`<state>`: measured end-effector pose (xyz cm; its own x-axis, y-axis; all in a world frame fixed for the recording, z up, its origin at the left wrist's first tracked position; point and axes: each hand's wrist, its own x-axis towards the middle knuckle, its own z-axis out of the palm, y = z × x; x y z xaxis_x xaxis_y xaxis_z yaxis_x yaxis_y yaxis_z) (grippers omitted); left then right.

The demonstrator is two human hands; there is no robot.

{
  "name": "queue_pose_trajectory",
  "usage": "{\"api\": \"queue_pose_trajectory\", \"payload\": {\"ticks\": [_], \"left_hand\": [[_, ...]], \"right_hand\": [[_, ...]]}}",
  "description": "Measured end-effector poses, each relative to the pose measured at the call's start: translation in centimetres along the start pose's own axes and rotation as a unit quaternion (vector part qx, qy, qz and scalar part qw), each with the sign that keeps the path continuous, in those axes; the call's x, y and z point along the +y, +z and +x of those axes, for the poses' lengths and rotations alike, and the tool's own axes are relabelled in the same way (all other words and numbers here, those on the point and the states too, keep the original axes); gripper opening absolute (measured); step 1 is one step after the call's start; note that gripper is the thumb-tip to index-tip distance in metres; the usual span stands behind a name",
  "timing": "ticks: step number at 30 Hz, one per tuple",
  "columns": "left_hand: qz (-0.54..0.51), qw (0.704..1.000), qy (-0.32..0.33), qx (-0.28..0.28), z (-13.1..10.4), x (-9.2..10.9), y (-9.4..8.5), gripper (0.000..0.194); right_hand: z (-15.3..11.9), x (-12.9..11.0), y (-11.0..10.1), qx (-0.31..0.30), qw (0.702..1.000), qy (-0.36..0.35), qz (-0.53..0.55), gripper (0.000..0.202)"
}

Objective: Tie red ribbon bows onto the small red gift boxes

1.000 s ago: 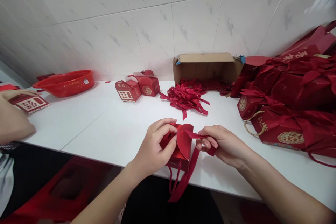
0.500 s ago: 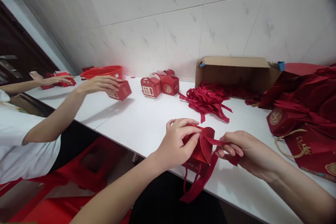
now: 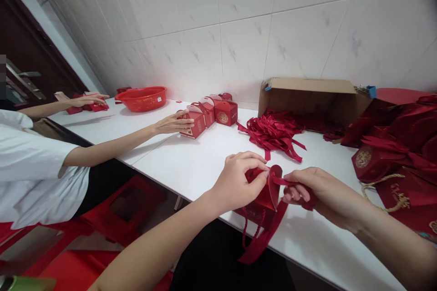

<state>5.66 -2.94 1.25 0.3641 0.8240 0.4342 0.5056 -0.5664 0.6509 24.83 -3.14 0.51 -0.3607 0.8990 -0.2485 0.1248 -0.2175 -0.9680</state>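
Note:
A red gift box (image 3: 254, 214) with a rounded top flap and a twisted red cord handle (image 3: 245, 229) lies tilted at the table's front edge. My left hand (image 3: 241, 181) grips its upper part, thumb and fingers closed near the flap (image 3: 276, 186). A dark red ribbon (image 3: 264, 238) passes through the flap, one end hanging below the table edge. Its other end is pinched in my right hand (image 3: 302, 187), just right of the box. Beyond my hands is a heap of loose red ribbons (image 3: 271, 132).
A co-worker's hand (image 3: 174, 122) touches a red box (image 3: 196, 126) beside other red boxes (image 3: 227, 112). Further left stands a red plastic basin (image 3: 145, 100). An open cardboard carton (image 3: 309, 85) leans by the wall; red gift bags (image 3: 398, 191) pile up at right.
The co-worker has carried a red box rightward and set it beside the other boxes. The view has shifted slightly. My hands keep hold of the box and ribbon.

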Motion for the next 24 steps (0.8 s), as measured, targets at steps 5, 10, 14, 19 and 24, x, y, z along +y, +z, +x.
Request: {"api": "queue_pose_trajectory", "payload": {"ticks": [5,10,14,19,24], "left_hand": [[0.01,0.999,0.048,0.016,1.1,0.3,-1.3,0.012],[0.048,0.997,0.064,-0.012,3.1,2.3,-3.1,0.012],[0.019,0.998,0.038,-0.049,3.9,3.0,-3.4,0.014],[-0.018,0.999,0.036,0.029,4.2,2.9,-3.7,0.014],[-0.024,0.996,0.024,0.085,2.6,2.9,-5.1,0.018]], "right_hand": [[-0.1,-1.0,-1.2,0.144,0.941,-0.141,-0.271,0.035],[0.7,-4.1,-0.9,0.046,0.948,-0.201,-0.242,0.035],[1.5,-6.2,-1.1,-0.023,0.956,-0.207,-0.208,0.021],[2.3,-6.7,-1.2,-0.091,0.954,-0.198,-0.206,0.017],[2.8,-6.6,-0.5,-0.11,0.959,-0.249,-0.074,0.022]]}}
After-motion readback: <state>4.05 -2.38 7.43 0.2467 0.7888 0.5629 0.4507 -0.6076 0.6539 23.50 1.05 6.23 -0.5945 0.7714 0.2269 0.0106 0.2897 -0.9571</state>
